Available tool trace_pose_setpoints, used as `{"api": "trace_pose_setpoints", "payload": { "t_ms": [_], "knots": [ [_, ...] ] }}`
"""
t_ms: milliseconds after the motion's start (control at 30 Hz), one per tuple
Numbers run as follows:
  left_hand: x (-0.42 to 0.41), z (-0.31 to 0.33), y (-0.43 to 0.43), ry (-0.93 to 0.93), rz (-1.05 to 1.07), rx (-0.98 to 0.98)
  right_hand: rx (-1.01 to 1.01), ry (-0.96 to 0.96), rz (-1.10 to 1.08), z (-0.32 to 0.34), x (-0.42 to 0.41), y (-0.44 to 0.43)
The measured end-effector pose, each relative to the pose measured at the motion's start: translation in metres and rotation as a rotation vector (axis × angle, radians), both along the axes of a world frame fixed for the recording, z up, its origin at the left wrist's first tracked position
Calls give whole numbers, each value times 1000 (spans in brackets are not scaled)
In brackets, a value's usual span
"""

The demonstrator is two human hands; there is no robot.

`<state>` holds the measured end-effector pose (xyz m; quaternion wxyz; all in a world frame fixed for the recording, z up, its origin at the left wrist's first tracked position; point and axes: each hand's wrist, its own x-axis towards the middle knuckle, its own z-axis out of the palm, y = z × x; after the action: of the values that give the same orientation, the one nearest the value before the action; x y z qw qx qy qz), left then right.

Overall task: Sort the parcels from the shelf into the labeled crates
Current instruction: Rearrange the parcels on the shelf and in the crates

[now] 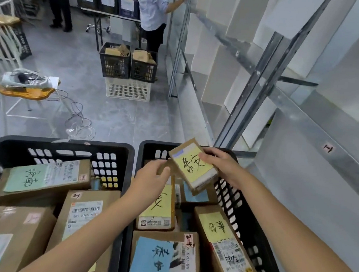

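Observation:
My right hand (pixel 221 164) grips a small cardboard parcel (pixel 193 166) with a yellow handwritten note, held tilted above the right black crate (pixel 229 196). My left hand (pixel 152 178) reaches over the same crate with its fingers curled round the edge of another parcel just left of the held one; that parcel is mostly hidden by the hand. The right crate holds several parcels with yellow and blue notes. The left black crate (pixel 116 150) holds several larger brown boxes, one bearing a green note (pixel 27 179).
A metal shelf (pixel 267 63) with white dividers runs along the right. Two black crates (pixel 127 63) with parcels sit on a white crate (pixel 128 89) ahead. Two people stand by a table at the back. A chair (pixel 25 91) and cables lie on the floor at left.

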<state>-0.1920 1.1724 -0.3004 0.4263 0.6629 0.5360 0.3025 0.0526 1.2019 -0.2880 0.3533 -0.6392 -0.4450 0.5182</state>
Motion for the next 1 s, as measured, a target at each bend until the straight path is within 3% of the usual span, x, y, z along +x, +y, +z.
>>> {"api": "trace_pose_setpoints", "payload": {
  "t_ms": [267,533,667,767,900,1000],
  "knots": [
    [-5,-4,10,137,-93,78,-82,-165,263,-5,-19,50],
    [-18,-26,22,243,-191,114,-148,-156,315,-5,-29,67],
    [-14,-32,23,245,-151,182,-74,-228,341,-11,-39,69],
    [-14,-34,25,264,-145,228,76,-309,248,-16,-57,74],
    [-16,-37,25,267,-144,237,240,-318,-64,-22,-60,69],
    [-16,-39,26,261,-141,237,135,-262,-244,-29,-41,53]
  ]
}}
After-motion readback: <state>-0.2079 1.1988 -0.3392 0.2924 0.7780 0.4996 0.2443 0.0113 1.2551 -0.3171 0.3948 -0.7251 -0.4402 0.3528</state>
